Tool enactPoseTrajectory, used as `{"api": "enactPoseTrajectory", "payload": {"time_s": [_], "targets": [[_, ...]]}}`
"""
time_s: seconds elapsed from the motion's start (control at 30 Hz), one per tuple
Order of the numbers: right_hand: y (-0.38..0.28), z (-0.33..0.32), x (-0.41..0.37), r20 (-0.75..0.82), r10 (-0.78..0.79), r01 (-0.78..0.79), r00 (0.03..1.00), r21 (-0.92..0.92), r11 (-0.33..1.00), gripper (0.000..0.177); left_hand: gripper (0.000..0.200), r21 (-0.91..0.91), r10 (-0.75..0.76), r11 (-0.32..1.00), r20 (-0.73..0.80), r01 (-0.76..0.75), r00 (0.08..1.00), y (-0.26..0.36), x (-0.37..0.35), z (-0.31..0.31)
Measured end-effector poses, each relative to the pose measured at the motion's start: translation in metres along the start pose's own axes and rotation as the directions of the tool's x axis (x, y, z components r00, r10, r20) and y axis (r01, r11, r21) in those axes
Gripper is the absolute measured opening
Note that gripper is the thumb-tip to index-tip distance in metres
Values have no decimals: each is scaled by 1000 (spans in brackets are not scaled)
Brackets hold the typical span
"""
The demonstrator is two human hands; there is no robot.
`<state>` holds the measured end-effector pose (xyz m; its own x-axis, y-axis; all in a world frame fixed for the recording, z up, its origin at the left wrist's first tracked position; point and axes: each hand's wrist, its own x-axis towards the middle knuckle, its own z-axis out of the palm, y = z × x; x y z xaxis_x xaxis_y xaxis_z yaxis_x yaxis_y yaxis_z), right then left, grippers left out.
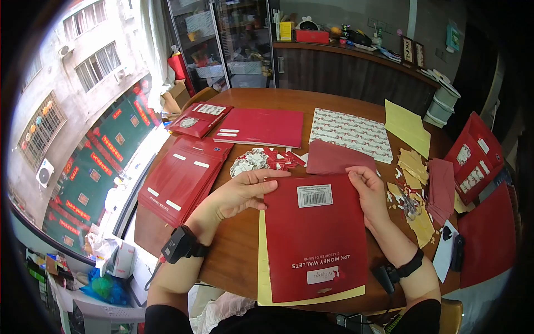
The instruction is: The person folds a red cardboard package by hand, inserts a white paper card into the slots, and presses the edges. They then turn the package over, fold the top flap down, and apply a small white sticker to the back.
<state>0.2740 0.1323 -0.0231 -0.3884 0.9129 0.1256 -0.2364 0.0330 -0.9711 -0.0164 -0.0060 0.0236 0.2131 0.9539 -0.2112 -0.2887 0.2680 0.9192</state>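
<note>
A red money-wallet packaging card (317, 236) is before me, its "4PK MONEY WALLETS" print upside down and a barcode sticker (315, 196) near the far edge. My left hand (250, 192) pinches its far left corner between thumb and fingers. At the far right corner, my right hand (368, 192) grips the edge with the fingers bent. A yellow sheet (263, 267) sticks out beneath the card on the left and near sides. Just beyond the card lies a plain dull-red piece (339, 157). Black devices are strapped to both wrists.
Stacked red wallet packs (181, 178) lie left, with a large red sheet (261, 125) behind. White-and-red cutouts (250, 161) sit mid-table beside a patterned sheet (350, 131). Scissors (411, 209), yellow scraps and red strips (441, 189) lie right, near an open red box (475, 158).
</note>
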Motion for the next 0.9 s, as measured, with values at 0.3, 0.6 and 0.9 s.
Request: {"api": "enactPoseTrajectory", "payload": {"time_s": [0.3, 0.6, 0.9], "targets": [[-9, 9, -4, 39, 17, -17, 999, -3, 1000, 12, 28, 93, 116, 991, -183, -100, 976, -6, 7, -9], [-5, 1, -1, 75, -15, 13, 997, 18, 1000, 7, 27, 117, 194, 978, -218, -171, 956, -9, 9, -7], [-9, 6, -3, 111, 20, -21, 994, 11, 1000, 7, 24, 90, 197, 980, -244, -180, 949, -9, 10, -13]]}}
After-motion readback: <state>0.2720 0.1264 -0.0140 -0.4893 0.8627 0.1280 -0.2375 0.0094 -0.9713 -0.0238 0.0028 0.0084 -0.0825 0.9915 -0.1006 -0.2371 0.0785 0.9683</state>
